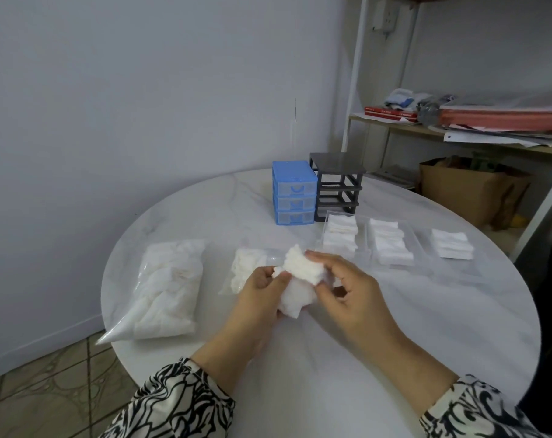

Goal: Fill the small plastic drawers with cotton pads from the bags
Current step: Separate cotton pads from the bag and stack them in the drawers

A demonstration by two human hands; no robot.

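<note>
Already a good part of the task is done, as far as can be judged. On the round table (205,216), three clear drawers are laid out to the right of the blue drawer cabinet (294,197), in front of the empty grey frame (337,188): the first drawer (340,238), the second drawer (390,246) and the third drawer (451,245) each contain rows of white pads. Whether they are full cannot be told. The blue cabinet is closed and its contents are not visible. A large full bag (167,286) is lying well to the left of the cabinet, toward the near edge, and a smaller opened bag (248,270) is beside it, so much is left.

A bunch of cotton pads (300,279) is held in front of the cabinet. It is gripped by the left hand (259,298) from below with curled fingers, and pinched at its upper edge by the right hand (350,289), fingers half bent.
</note>
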